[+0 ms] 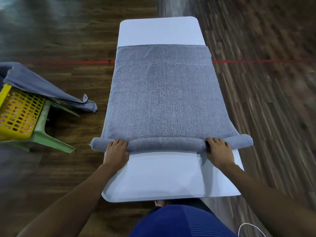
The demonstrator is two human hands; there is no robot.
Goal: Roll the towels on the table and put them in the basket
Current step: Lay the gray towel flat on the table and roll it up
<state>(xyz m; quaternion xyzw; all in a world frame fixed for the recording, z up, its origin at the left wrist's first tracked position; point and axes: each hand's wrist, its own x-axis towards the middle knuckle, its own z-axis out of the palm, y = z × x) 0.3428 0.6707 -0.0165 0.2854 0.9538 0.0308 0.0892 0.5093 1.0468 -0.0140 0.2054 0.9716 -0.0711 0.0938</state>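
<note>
Towel (pixel 164 100), rolled near edge gripped under curled fingers (pixel 119 142) of left hand (pixel 116 152) and right hand (pixel 219 152).

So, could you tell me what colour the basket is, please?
Yellow: the basket shows best in the head view.

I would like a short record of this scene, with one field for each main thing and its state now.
grey towel: spread on the table, near edge rolled up
left hand: fingers curled over the roll's left part
right hand: fingers curled over its right part
table: white, towel covers its middle
yellow basket: on green stool, left of table; second towel draped over it
</note>
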